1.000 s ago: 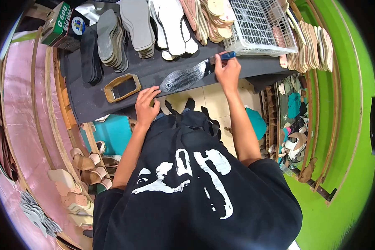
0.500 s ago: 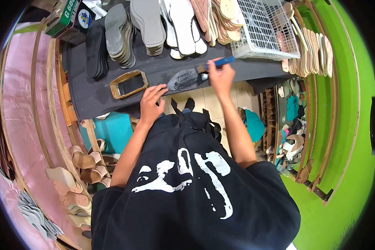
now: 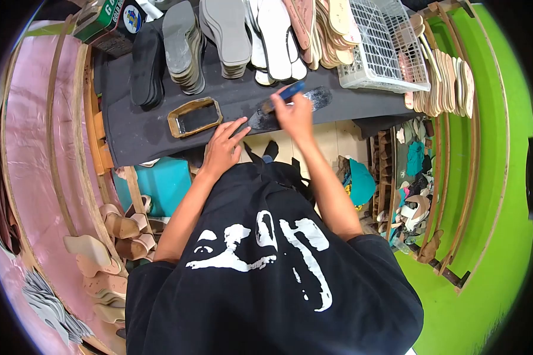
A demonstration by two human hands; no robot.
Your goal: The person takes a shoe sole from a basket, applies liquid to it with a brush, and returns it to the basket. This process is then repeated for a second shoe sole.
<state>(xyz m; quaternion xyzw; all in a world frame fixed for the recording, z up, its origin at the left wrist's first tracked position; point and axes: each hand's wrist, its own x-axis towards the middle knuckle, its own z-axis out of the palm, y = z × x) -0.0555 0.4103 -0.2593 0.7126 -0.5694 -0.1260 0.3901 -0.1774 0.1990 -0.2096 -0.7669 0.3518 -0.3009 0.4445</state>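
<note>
Right hand (image 3: 296,118): fingers wrapped round the blue-handled brush (image 3: 291,90), gripping it.
Brush: slanted, handle toward the far right, brown end low over the left half of the dark sole; actual contact cannot be told.
Dark sole (image 3: 318,99): flat along the near edge of the black-covered table (image 3: 367,103), streaked with pale shine, partly hidden by the right hand.
Left hand (image 3: 223,147): fingers spread at the sole's left tip, palm down by the table edge.
Eight-sided container (image 3: 175,127): on the table, left of the sole, beyond the left hand.
Far row: black soles (image 3: 145,71), grey soles (image 3: 228,35), white soles (image 3: 274,35), then a plastic crate (image 3: 361,77) farther right.
</note>
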